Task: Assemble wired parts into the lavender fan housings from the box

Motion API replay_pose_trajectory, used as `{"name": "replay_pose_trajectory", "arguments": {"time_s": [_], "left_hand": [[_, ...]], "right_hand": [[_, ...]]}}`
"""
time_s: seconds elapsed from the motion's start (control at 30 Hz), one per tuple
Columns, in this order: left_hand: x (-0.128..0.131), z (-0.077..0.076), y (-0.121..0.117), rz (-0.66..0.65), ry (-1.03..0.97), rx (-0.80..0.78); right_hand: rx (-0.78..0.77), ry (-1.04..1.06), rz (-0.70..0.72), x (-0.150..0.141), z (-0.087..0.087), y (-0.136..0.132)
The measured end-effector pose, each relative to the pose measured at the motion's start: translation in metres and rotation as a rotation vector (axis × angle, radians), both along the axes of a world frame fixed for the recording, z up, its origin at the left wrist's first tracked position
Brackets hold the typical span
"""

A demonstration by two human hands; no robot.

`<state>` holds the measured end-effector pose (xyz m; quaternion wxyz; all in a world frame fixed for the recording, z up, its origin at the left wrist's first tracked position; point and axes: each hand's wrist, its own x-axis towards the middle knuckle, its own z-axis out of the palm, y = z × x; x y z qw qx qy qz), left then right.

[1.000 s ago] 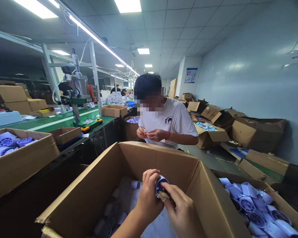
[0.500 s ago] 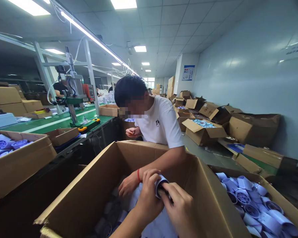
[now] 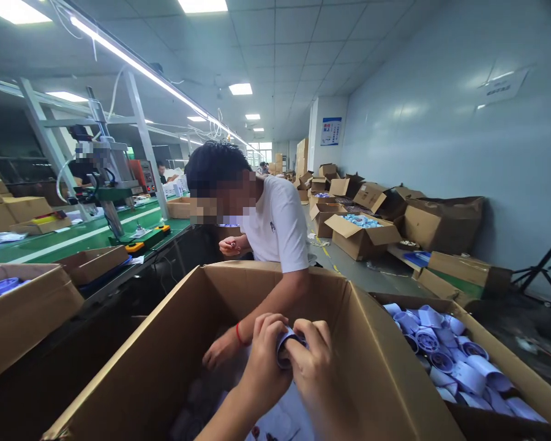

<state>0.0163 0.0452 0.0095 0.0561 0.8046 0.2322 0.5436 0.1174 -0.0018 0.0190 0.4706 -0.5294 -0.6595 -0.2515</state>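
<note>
My left hand [image 3: 265, 361] and my right hand [image 3: 313, 361] are both closed round one small pale-blue round plastic part [image 3: 285, 344], held above a large open cardboard box [image 3: 174, 343]. Only the part's rim shows between my fingers. Inside the box lie more pale parts, dim and partly hidden. A person in a white T-shirt [image 3: 275, 226] leans over the far wall of the box. That person's hand [image 3: 218, 352], with a red wristband, reaches down among the parts just left of my hands.
A second open box [image 3: 500, 349] at right holds several pale-blue round parts. A box [image 3: 22, 312] stands at left beside a green conveyor bench [image 3: 73, 236] with a press machine [image 3: 101, 184]. More open cartons [image 3: 362, 236] line the right wall. A tripod leg [image 3: 539, 266] stands far right.
The person opposite has bent forward and put one hand down into the big box. My hands stay shut on the blue part, with my right fingers now covering more of it. The view has swung right.
</note>
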Motion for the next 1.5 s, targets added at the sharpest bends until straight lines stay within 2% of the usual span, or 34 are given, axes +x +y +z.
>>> {"name": "replay_pose_trajectory", "arguments": {"time_s": [0.17,0.37,0.57,0.67,0.8,0.9,1.0,1.1,1.2,1.3,1.37,1.5], "left_hand": [[-0.003,-0.004,0.004,0.033,0.051,0.049],[-0.005,-0.004,0.009,-0.056,0.113,0.011],[-0.004,-0.004,0.01,0.047,-0.014,-0.025],[-0.006,-0.008,0.014,-0.005,-0.028,-0.067],[-0.008,-0.014,0.021,-0.152,-0.117,-0.218],[-0.009,-0.015,0.023,-0.195,-0.224,-0.391],[-0.013,-0.014,0.022,-0.213,-0.269,-0.523],[-0.02,-0.017,0.023,-0.386,-0.241,-0.656],[-0.024,-0.025,0.027,-0.632,-0.269,-0.772],[-0.023,-0.028,0.029,-0.764,-0.349,-0.821],[-0.019,-0.025,0.026,-0.765,-0.391,-0.823],[-0.013,-0.008,0.016,-0.612,-0.422,-0.812]], "right_hand": [[-0.022,-0.054,0.019,0.001,0.001,0.004],[-0.09,-0.002,0.181,0.011,-0.001,0.013],[-0.117,0.093,0.204,0.005,-0.004,0.017],[-0.169,0.103,0.263,0.005,-0.002,0.021],[-0.254,0.117,0.307,0.014,0.0,0.02],[-0.386,0.23,0.464,0.027,0.0,0.016],[-0.591,0.405,0.648,0.038,0.0,0.013],[-0.722,0.473,0.709,0.041,-0.003,0.015],[-0.672,0.462,0.651,0.036,-0.01,0.02],[-0.518,0.404,0.618,0.029,-0.018,0.025],[-0.381,0.34,0.635,0.026,-0.022,0.028],[-0.174,0.21,0.589,0.025,-0.025,0.029]]}}
